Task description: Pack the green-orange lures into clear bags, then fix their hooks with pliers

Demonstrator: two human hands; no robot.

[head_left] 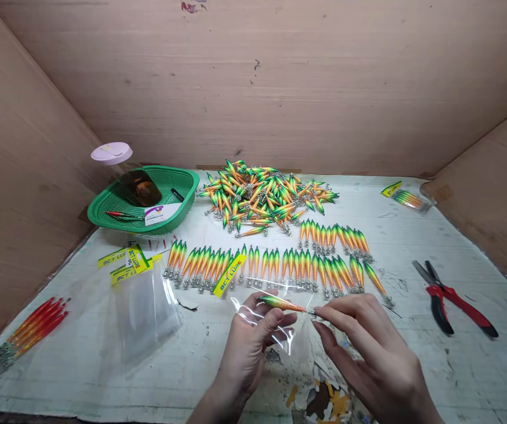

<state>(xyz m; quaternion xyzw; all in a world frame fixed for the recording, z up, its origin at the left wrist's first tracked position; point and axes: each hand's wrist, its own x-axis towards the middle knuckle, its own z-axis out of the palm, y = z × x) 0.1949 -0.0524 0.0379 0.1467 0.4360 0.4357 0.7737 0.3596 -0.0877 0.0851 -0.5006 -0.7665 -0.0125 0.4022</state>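
L hand (253, 341) grips a clear bag (298, 337) w/ yellow BCT LURE header (230, 275); R hand (370, 347) has thumb + index at the hook end of one green/orange lure (282, 304), which lies across the L fingers, roughly level. Glare on the film, so can't tell if the lure is inside the bag or just in front of it. No 2nd lure obvious in there, so I'd call this pack barely started. Just beyond the hands: long front row (271, 263) of same-type pcs, hooks toward the wearer, plus a short row (328, 237) behind its R part; both lined up, unbagged. Behind those, a big loose pile (271, 194), so most of the qty looks undone. Done side: only 1 filled pack (407, 198) visible, back R. Spare bags (147, 318) w/ headers lie flat at L; red/orange lures (32, 335) bunched at far L. Periphery: green basket (191, 188) back L w/ lidded cup (147, 188) in it; red/black pliers (451, 300) at R, untouched.
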